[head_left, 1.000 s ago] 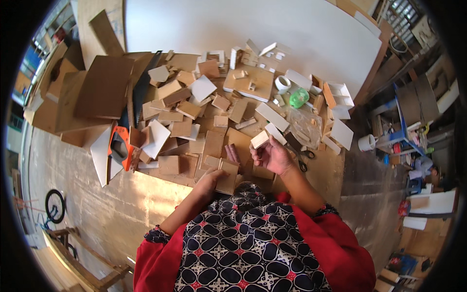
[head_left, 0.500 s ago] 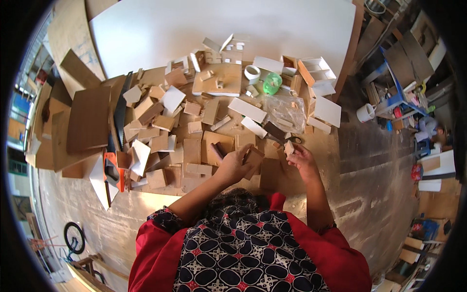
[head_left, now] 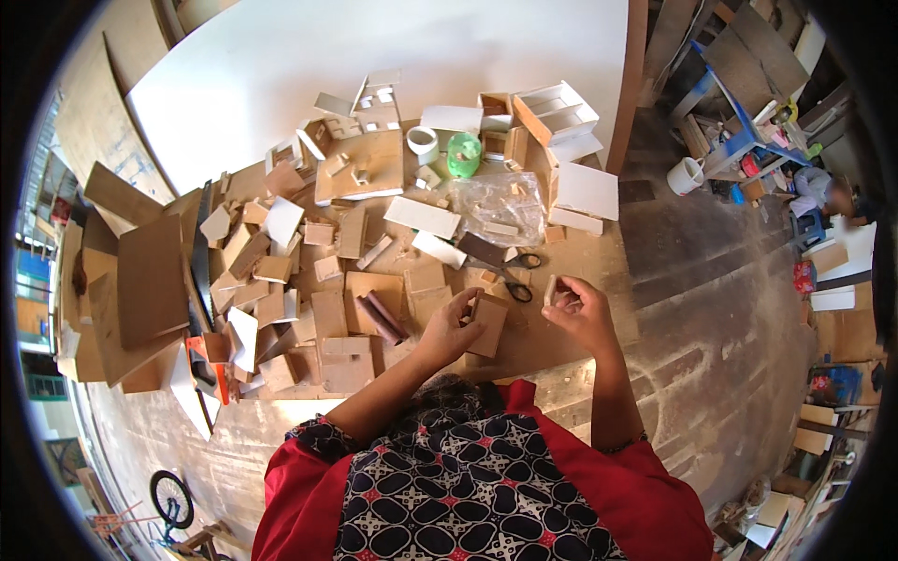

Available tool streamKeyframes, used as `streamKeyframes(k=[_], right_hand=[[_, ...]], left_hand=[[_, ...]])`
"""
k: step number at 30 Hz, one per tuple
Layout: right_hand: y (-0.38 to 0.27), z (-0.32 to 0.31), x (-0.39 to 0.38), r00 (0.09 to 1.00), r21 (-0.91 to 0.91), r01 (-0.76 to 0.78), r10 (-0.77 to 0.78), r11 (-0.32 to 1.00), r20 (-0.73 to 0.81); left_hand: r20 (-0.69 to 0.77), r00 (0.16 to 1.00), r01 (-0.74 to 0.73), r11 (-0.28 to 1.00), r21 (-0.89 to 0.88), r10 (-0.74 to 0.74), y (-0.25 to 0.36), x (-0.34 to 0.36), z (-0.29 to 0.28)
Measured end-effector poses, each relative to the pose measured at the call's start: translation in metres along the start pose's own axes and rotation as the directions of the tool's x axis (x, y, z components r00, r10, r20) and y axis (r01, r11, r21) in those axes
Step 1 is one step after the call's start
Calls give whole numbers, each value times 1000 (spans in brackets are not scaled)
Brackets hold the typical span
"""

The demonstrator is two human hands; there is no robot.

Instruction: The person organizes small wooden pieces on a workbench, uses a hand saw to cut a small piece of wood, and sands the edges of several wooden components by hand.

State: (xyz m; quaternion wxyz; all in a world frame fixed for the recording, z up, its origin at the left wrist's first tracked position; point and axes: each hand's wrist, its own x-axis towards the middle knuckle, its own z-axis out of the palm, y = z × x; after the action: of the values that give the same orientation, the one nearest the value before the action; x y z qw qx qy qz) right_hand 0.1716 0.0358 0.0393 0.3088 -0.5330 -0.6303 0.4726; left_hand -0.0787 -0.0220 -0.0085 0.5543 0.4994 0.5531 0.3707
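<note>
My left hand (head_left: 451, 331) grips the edge of a flat brown wooden block (head_left: 489, 327) at the near side of the worktable. Pinched between the thumb and fingers of my right hand (head_left: 584, 318) is a small pale wood piece (head_left: 551, 289). The two hands are apart. Black-handled scissors (head_left: 520, 291) lie just beyond and between them. Left of my left hand, a dark reddish-brown rolled sheet (head_left: 380, 318) rests on a flat wood piece. Many wood offcuts (head_left: 352, 232) lie in a loose heap farther left.
At the back stand a small model house (head_left: 374, 110), a white round container (head_left: 423, 142), a green plastic cup (head_left: 463, 155) and a white compartment box (head_left: 564, 114). A clear plastic bag (head_left: 505, 199) lies midway. An orange-handled saw (head_left: 208, 366) is at left. Another person (head_left: 818, 191) sits far right.
The view has swung rightward, so the table's things sit farther left in the picture. The block in my left hand is more fully visible. My right hand still pinches the small piece.
</note>
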Motion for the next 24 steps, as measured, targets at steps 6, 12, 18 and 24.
streamKeyframes(k=[6, 12, 18, 24], right_hand=[[22, -46, 2, 981, -140, 24, -50, 990, -190], [23, -64, 5, 958, -330, 61, -148, 942, -247], [27, -66, 3, 974, -284, 98, -151, 954, -169], [-37, -29, -9, 928, -292, 370, -365, 882, 73]], left_hand=[[149, 989, -13, 989, 145, -9, 36, 37, 57], [120, 993, -41, 908, 418, -10, 42, 75, 106], [-16, 785, -453, 590, 668, 620, 13, 86, 120], [265, 964, 100, 935, -341, -7, 56, 40, 79]])
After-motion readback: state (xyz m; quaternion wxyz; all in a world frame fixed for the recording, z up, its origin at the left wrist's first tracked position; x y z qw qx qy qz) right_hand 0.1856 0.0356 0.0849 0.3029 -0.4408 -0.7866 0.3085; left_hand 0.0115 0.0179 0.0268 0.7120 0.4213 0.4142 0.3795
